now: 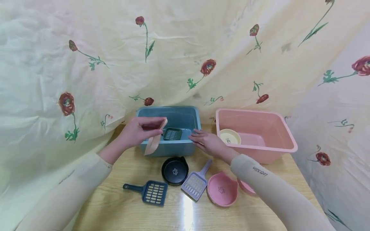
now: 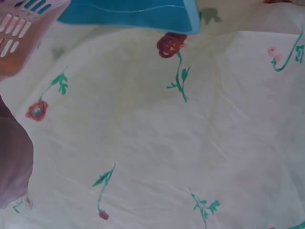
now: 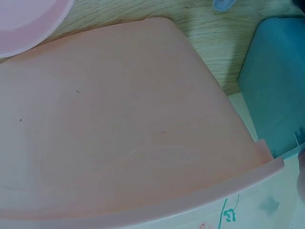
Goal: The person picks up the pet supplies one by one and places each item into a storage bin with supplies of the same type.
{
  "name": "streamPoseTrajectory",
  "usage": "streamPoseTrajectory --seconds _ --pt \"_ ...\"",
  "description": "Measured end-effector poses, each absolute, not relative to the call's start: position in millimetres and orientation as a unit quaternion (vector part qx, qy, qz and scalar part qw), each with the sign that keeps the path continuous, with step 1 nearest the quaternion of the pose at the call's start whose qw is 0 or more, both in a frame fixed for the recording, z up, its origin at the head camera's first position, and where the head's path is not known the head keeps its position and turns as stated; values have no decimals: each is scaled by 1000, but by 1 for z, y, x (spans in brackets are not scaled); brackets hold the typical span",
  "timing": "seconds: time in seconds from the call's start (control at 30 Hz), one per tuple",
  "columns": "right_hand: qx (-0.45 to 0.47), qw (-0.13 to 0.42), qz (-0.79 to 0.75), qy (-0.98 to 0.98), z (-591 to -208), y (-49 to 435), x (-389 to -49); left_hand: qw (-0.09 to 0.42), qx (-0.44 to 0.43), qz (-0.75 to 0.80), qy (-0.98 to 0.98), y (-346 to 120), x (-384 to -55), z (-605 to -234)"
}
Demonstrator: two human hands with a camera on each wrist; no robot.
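Note:
My left hand (image 1: pixel 135 133) pinches a peach slotted litter scoop (image 1: pixel 153 145) over the left side of the blue bin (image 1: pixel 167 148). The scoop hangs edge-on to the head view; its slots show in the left wrist view, where the scoop (image 2: pixel 19 33) is at the top left. A dark green slotted scoop (image 1: pixel 172 134) lies inside the blue bin. My right hand (image 1: pixel 212 143) rests with its fingers extended over that bin's right rim. In the right wrist view only a sliver of its fingers (image 3: pixel 301 179) shows.
To the right stands a pink bin (image 1: pixel 260 148) with a cream bowl (image 1: pixel 230 137) inside. In front lie a navy scoop (image 1: pixel 155 192), a black bowl (image 1: pixel 175 171), a lilac scoop (image 1: pixel 195 184) and a pink bowl (image 1: pixel 222 190). Another pink bowl (image 1: pixel 245 186) is partly behind my right sleeve. Flowered cloth hangs behind.

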State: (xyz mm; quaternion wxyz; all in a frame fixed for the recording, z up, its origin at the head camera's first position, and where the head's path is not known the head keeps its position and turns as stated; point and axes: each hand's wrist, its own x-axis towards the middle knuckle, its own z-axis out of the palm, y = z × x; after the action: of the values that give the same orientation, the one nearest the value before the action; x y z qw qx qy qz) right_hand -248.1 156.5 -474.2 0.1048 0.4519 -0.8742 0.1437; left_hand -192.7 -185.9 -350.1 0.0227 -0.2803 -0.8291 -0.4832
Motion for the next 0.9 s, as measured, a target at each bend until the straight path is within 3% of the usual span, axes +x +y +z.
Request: streamPoseTrajectory --seconds 0.4,0.63,0.9 --pt "447 105 142 -877 -476 162 -248 11 -164 -595 -787 -172 -266 -342" --pt "461 137 144 -865 -478 160 -248 25 -132 -609 -782 -176 -295 -359" --pt "458 125 140 -869 -477 159 -248 8 -90 -644 -760 -185 -316 -387"
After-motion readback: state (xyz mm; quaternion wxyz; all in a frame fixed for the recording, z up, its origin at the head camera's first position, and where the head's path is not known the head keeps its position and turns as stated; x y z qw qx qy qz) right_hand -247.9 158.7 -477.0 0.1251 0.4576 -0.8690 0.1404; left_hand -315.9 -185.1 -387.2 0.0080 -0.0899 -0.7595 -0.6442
